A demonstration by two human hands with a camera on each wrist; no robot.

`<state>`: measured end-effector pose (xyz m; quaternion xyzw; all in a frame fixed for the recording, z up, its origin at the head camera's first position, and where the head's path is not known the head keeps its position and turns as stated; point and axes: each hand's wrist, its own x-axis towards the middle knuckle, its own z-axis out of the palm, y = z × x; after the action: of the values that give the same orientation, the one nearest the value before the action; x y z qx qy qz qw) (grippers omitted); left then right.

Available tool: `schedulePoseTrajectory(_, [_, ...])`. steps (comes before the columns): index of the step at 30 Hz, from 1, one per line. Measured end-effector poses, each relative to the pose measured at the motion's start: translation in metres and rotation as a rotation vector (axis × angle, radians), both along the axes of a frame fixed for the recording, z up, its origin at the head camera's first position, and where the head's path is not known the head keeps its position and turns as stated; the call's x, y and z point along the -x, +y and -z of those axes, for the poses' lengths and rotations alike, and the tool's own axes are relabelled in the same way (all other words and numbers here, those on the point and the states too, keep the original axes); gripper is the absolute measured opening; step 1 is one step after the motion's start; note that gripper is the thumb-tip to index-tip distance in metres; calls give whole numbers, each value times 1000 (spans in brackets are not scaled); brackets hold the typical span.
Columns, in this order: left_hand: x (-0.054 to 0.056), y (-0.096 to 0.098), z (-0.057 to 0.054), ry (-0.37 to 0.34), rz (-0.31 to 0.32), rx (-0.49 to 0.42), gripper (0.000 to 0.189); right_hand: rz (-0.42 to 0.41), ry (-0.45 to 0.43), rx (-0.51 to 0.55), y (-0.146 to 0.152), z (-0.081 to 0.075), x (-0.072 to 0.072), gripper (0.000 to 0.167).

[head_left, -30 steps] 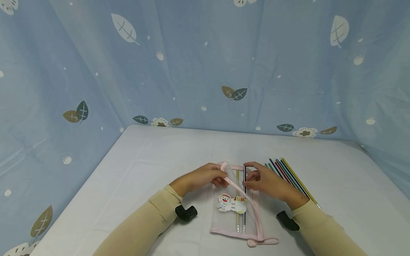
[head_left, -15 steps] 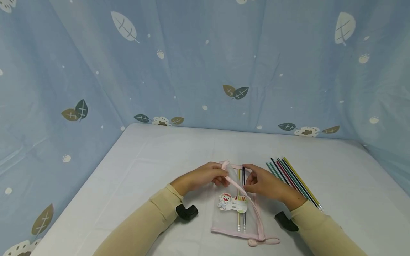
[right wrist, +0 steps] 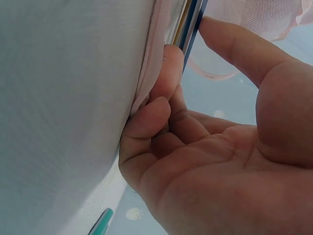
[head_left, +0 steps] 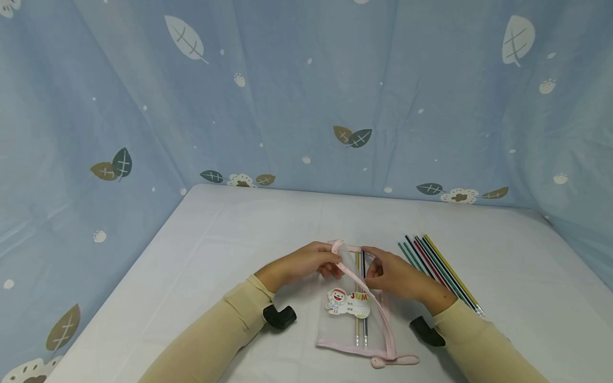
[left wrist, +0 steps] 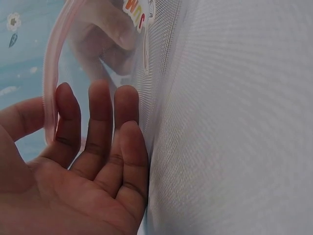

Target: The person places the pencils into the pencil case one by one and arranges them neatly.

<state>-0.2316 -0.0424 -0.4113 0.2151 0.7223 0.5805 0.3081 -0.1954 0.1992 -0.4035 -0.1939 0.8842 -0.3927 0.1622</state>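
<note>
A see-through mesh pencil pouch (head_left: 330,329) with pink zipper trim lies on the table, its zipper edge lifted. My left hand (head_left: 306,263) pinches that edge between thumb and index finger; the left wrist view shows the other fingers (left wrist: 100,105) inside the raised flap. Within the pouch a yellow pencil (head_left: 357,327) and a dark pencil (head_left: 366,327) lie side by side. My right hand (head_left: 399,275) is at the pouch's right side. In the right wrist view its thumb and a fingertip pinch the dark blue pencil (right wrist: 194,30).
Several loose pencils (head_left: 442,276) in green, black, red and yellow lie slanted on the white table (head_left: 230,229), right of the pouch. A pink pull tab (head_left: 395,361) extends from the pouch's near right corner. Patterned blue curtain (head_left: 287,106) surrounds the table.
The right hand has shifted slightly down and left at the pouch, and the dark pencil's top has tilted a little left toward the yellow one. The left hand keeps its hold.
</note>
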Motion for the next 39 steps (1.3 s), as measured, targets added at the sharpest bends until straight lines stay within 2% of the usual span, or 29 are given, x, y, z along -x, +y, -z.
schedulePoseTrajectory(8, [0, 0, 0, 1, -6, 0, 24, 17, 1, -17, -2, -1, -1, 82])
schedulePoseTrajectory(24, [1, 0, 3, -7, -24, -1, 21, -12, 42, 12, 2, 0, -4, 67])
schedulePoseTrajectory(30, [-1, -1, 5, -61, -21, 8, 23, -8, 76, 1, 3, 0, -4, 61])
schedulePoseTrajectory(34, [-3, -1, 5, -90, 1, -2, 21, 38, 138, -25, 3, -3, -5, 51])
schedulePoseTrajectory(39, [-4, 0, 5, -96, 23, -12, 20, 136, 245, -79, 5, -9, -5, 40])
